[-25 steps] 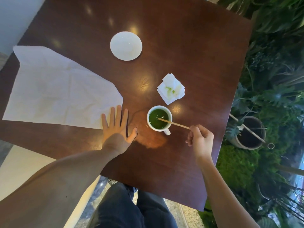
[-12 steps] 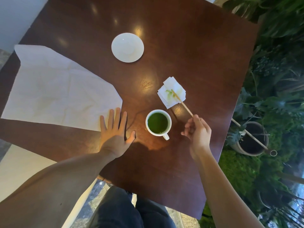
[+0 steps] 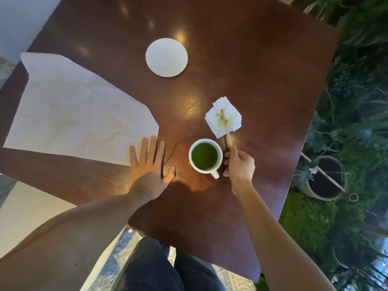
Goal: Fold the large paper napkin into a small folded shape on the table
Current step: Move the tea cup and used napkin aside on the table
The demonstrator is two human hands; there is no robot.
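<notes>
Napkin: I see the napkin [image 3: 71,114] spread flat and unfolded on the left half of the bench [image 3: 252,70], its far-left part reaching the bench's left edge, one corner clipped at an angle toward the centre.
Left hand: my left hand [image 3: 150,166] lies flat, fingers straight and slightly spread, holding nothing; its fingertips rest on the napkin's near-right corner while the palm sits on bare wood.
Right hand: my right hand [image 3: 239,164] pinches a stick [image 3: 225,127] by its lower end, so it is occupied.
Stick: its far tip lies on a small stained tissue [image 3: 223,116] toward the right edge.
Cup: a white cup [image 3: 205,157] of green liquid stands between the two hands, just beside the right one.
Key relation: the napkin runs away from my left hand toward the left edge and far-left corner, its long axis lying roughly along the near edge; the left hand is already touching it, the right is well apart with the cup in between.
Judgement: folding has not started; I expect the left hand to pin or lift that corner first, and the right must drop the stick before helping.
Risk: reaching across could tip the cup.
Saucer: a white saucer [image 3: 166,57] sits toward the far edge.
</notes>
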